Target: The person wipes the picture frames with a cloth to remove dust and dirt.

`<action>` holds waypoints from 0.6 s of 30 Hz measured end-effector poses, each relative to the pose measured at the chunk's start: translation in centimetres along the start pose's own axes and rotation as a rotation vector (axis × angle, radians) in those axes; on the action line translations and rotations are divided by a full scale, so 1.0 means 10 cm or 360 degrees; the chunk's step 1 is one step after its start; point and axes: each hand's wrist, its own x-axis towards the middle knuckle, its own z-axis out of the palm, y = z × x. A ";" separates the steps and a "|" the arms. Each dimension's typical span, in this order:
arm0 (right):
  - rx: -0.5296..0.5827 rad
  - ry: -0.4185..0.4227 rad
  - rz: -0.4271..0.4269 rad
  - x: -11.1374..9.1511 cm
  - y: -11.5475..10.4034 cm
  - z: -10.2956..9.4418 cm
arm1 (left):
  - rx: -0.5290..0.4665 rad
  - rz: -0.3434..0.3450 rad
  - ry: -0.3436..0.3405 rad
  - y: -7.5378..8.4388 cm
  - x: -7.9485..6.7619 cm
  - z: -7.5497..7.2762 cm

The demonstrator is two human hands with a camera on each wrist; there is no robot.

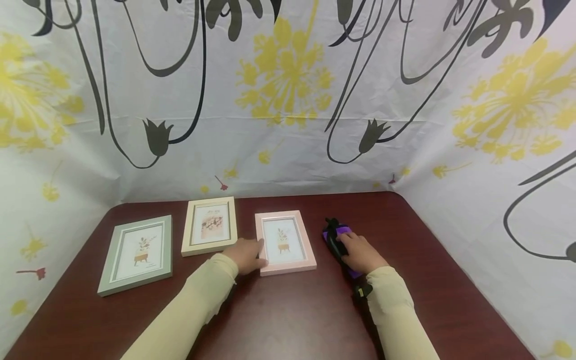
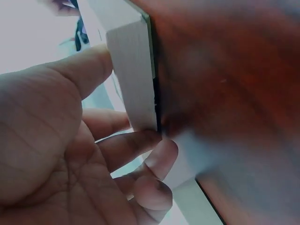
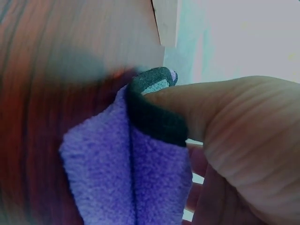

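A pink picture frame (image 1: 289, 267), with a potted-plant print, lies at the middle of the table. At its left edge is my left hand (image 1: 244, 256); in the left wrist view the thumb sits on one face and fingers curl at the frame's side. To the right, my right hand (image 1: 361, 254) grips a fuzzy purple cloth (image 3: 159, 173) with a dark band (image 3: 157, 115) along it. The right thumb (image 3: 183, 105) lies against that band, while the palm side hides part of the cloth.
A cream picture frame (image 1: 186, 230) lies at back left, close beyond my left hand. Farther left lies a grey-green picture frame (image 1: 167, 245). The dark red-brown table (image 1: 306, 315) meets a patterned white sheet (image 1: 288, 170) at its back and sides.
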 end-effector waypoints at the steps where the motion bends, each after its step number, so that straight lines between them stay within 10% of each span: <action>1: 0.0002 0.0003 -0.0002 0.00 0.00 0.00 | 0.0005 -0.0016 -0.0008 0.01 0.05 -0.02; 18: 0.0013 -0.0007 0.0029 0.00 0.00 0.01 | 0.0145 -0.0123 0.0043 -0.06 0.60 -0.15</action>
